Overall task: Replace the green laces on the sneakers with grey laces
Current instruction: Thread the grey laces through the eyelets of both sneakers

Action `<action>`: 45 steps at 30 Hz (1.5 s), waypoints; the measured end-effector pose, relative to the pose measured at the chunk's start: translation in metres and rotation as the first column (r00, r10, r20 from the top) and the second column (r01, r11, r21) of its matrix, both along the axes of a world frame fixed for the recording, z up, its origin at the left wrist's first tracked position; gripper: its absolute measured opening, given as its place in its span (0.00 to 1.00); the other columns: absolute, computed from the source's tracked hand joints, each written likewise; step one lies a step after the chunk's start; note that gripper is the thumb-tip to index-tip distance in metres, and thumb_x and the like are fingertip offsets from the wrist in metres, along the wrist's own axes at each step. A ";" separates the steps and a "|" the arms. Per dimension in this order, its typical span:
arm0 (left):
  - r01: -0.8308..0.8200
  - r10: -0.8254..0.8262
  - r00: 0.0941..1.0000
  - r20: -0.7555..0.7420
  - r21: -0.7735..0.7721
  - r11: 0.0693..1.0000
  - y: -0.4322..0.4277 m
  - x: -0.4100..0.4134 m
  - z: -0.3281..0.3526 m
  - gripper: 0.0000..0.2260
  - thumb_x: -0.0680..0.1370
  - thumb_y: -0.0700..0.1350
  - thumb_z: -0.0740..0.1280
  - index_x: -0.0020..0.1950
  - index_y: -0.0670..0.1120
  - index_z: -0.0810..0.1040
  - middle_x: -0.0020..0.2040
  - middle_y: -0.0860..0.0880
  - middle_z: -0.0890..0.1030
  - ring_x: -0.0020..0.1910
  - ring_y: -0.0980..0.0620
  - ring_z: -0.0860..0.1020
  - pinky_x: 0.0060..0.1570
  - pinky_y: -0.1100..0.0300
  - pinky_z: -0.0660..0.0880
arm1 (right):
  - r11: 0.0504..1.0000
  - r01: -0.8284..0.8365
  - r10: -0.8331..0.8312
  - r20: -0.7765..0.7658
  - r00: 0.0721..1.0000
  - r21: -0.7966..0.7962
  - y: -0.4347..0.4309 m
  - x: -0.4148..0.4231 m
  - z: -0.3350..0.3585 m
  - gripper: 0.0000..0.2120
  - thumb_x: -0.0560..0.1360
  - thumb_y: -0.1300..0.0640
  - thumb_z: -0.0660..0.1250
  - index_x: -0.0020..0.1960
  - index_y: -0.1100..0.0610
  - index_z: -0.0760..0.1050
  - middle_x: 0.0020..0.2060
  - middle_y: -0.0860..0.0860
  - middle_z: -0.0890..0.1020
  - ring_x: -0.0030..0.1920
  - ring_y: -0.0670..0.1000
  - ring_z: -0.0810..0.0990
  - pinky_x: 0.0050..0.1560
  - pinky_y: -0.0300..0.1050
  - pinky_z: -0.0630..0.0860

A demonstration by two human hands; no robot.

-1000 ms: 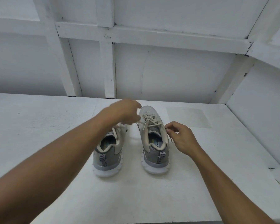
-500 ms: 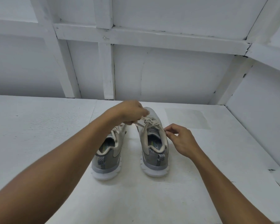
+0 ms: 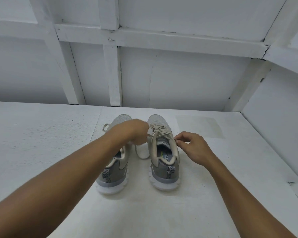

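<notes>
Two grey sneakers stand side by side on the white table (image 3: pixel 41 152), toes pointing away from me. The right sneaker (image 3: pixel 163 160) carries a pale lace (image 3: pixel 159 131) threaded across its top. My left hand (image 3: pixel 132 131) hovers over the left sneaker (image 3: pixel 115 170), blurred, and grips one end of that lace, which loops down onto the table between the shoes. My right hand (image 3: pixel 191 146) pinches the other lace end at the right sneaker's outer collar. A lace loop (image 3: pixel 105 126) sticks out beside the left sneaker's toe.
A white wall with raised white beams (image 3: pixel 113 69) closes the back of the table, and an angled white panel (image 3: pixel 273 134) bounds the right side. A faint square patch (image 3: pixel 198 125) marks the table behind the right sneaker.
My left hand has pulled its lace end leftward and toward me, over the left sneaker. A lace loop now lies between the shoes. My right hand stays at the right sneaker's collar.
</notes>
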State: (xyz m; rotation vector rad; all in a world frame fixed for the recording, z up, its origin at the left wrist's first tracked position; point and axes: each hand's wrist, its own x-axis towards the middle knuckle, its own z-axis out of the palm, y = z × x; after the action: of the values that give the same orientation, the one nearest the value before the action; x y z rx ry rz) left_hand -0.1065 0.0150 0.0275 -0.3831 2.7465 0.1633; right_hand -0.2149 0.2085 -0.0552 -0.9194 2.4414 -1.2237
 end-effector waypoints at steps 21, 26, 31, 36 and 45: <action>-0.082 0.132 0.931 -0.339 0.159 0.984 -0.022 -0.064 -0.041 0.08 0.73 0.40 0.70 0.40 0.55 0.79 0.49 0.48 0.82 0.49 0.47 0.80 0.50 0.54 0.79 | 0.970 -0.103 0.118 -0.053 0.992 0.219 -0.061 -0.047 0.015 0.06 0.78 0.57 0.68 0.51 0.53 0.82 0.46 0.49 0.84 0.47 0.47 0.80 0.46 0.35 0.72; -0.040 0.104 0.927 -0.361 0.182 0.982 -0.025 -0.064 -0.046 0.08 0.75 0.39 0.68 0.43 0.53 0.81 0.48 0.48 0.82 0.48 0.47 0.80 0.49 0.55 0.78 | 0.970 -0.109 0.127 -0.075 0.989 0.217 -0.060 -0.047 0.015 0.04 0.77 0.57 0.69 0.46 0.51 0.81 0.45 0.48 0.83 0.46 0.49 0.81 0.45 0.37 0.73; -0.060 0.154 0.937 -0.313 0.289 0.955 -0.023 -0.066 -0.046 0.05 0.77 0.41 0.62 0.49 0.48 0.77 0.52 0.46 0.80 0.51 0.47 0.76 0.49 0.55 0.73 | 0.950 -0.084 0.119 -0.103 0.988 0.299 -0.065 -0.047 0.016 0.07 0.79 0.57 0.63 0.42 0.49 0.73 0.44 0.48 0.82 0.44 0.53 0.78 0.48 0.48 0.74; -0.159 0.312 0.927 -0.209 0.533 0.831 -0.026 -0.065 -0.044 0.05 0.79 0.42 0.60 0.45 0.50 0.72 0.37 0.49 0.77 0.41 0.48 0.75 0.33 0.58 0.69 | 0.966 -0.114 0.115 0.012 0.993 0.233 -0.064 -0.049 0.024 0.10 0.80 0.60 0.61 0.41 0.52 0.72 0.41 0.55 0.83 0.38 0.52 0.78 0.41 0.45 0.73; -0.137 0.342 0.899 -0.273 0.568 0.812 -0.034 -0.059 -0.048 0.08 0.74 0.39 0.70 0.42 0.49 0.73 0.48 0.46 0.82 0.48 0.45 0.81 0.53 0.52 0.78 | 0.987 -0.073 0.073 0.003 0.997 0.144 -0.056 -0.046 0.017 0.03 0.79 0.57 0.66 0.47 0.51 0.74 0.43 0.48 0.84 0.42 0.49 0.82 0.40 0.40 0.70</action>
State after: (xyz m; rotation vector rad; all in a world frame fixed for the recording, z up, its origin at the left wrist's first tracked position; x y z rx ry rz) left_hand -0.1655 -0.0186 -0.0208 -0.5907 2.8161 1.1574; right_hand -0.2612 0.1526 -0.0383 -0.9596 2.4376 -1.0071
